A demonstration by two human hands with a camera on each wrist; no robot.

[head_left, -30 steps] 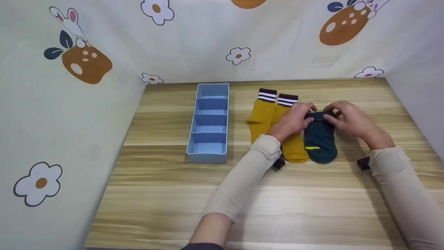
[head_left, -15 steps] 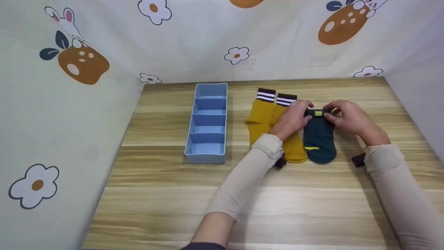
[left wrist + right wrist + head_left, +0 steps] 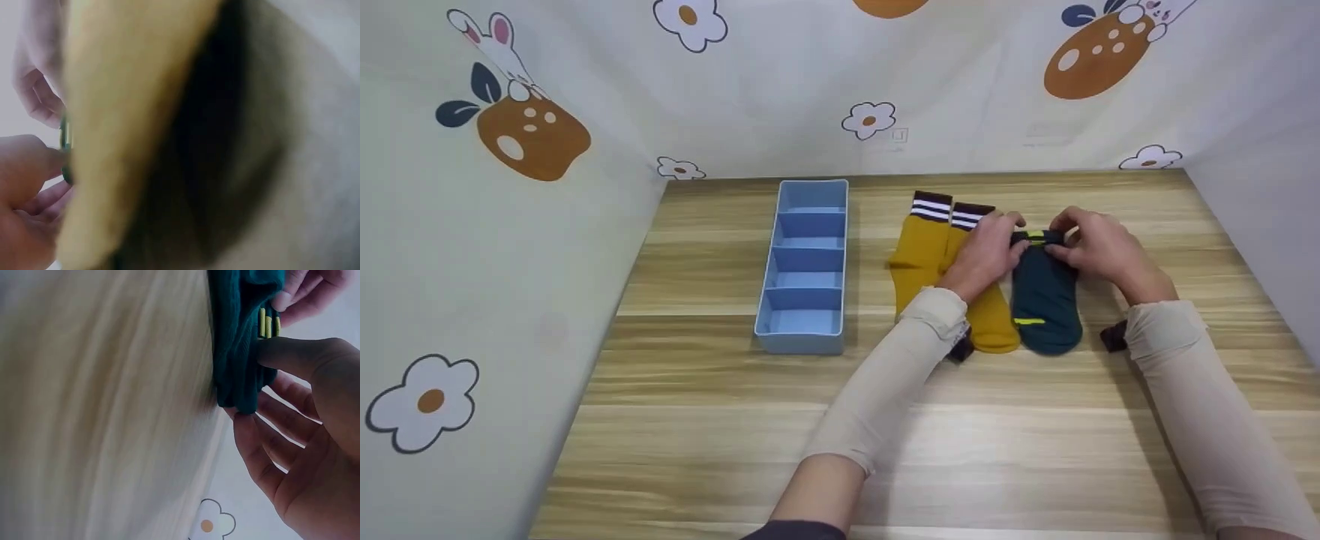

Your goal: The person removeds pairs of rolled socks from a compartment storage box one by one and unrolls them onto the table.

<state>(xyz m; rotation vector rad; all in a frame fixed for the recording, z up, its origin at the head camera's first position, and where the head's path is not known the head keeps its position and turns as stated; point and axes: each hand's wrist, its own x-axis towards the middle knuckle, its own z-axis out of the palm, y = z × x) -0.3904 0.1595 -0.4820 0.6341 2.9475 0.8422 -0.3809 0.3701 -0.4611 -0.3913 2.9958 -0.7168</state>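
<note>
head view. my left hand (image 3: 988,251) and my right hand (image 3: 1099,244) meet at the far end of the dark teal sock (image 3: 1044,300), each pinching its cuff between thumb and fingers. the sock lies flat on the wooden table (image 3: 735,420), toe toward me, right of centre. just to its left, touching it, lies a pair of mustard socks (image 3: 924,251) with striped cuffs at the far end; my left wrist lies over the nearer one. further left, well apart, stands a blue divider tray (image 3: 808,266) with four compartments in a row running near to far. cream sleeves (image 3: 885,390) cover both forearms. printed cloth walls (image 3: 532,135) with flowers and rabbits close in the left, far and right sides.

left wrist view. heavily blurred. a mustard sock (image 3: 118,112) fills the middle. at the left edge my left hand (image 3: 25,202) shows with fingers curled toward a sliver of teal; the grip itself i cannot tell from here.

right wrist view. my right hand (image 3: 304,439) grips the bunched teal cuff (image 3: 239,354), thumb on top, fingers beneath. yellow-green bars (image 3: 268,324) show on the cuff. fingertips of my left hand (image 3: 306,289) hold the same cuff at the top right. blurred pale tabletop (image 3: 101,410) fills the left.
</note>
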